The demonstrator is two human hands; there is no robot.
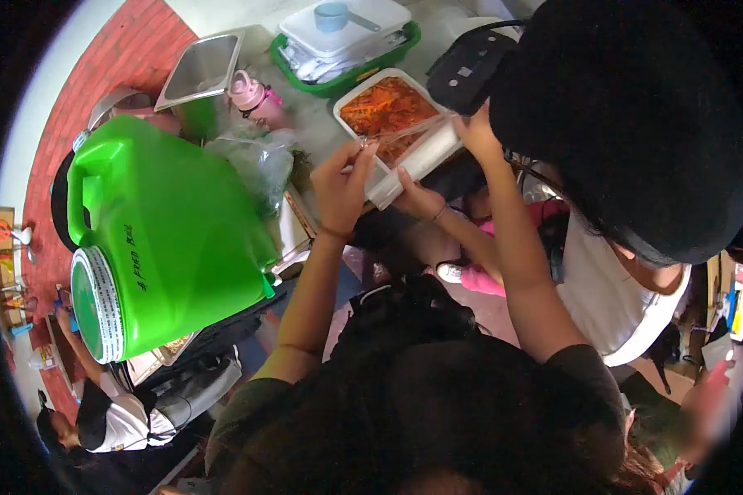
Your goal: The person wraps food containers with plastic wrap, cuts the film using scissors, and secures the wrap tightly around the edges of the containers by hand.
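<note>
My left hand point(338, 188) is closed in a pinch on the edge of some clear plastic wrap, close to the near-left corner of a white container point(344, 122). That container holds orange-red shredded food point(385, 107). My right hand point(480, 136) grips the far end of a roll of plastic wrap point(425, 158), which lies slantwise along the container's near side. Between roll and left hand the film stretches over part of the food. A co-worker's hand point(421, 200) supports the roll's lower end, between my two hands.
A big green jug point(182, 239) stands left of my arm. Behind are a pink bottle point(254, 99), a metal pan point(202, 70), a plastic bag point(264, 165) and a green basin point(347, 82) with a white lid. A co-worker in a black hat point(627, 124) is close at right.
</note>
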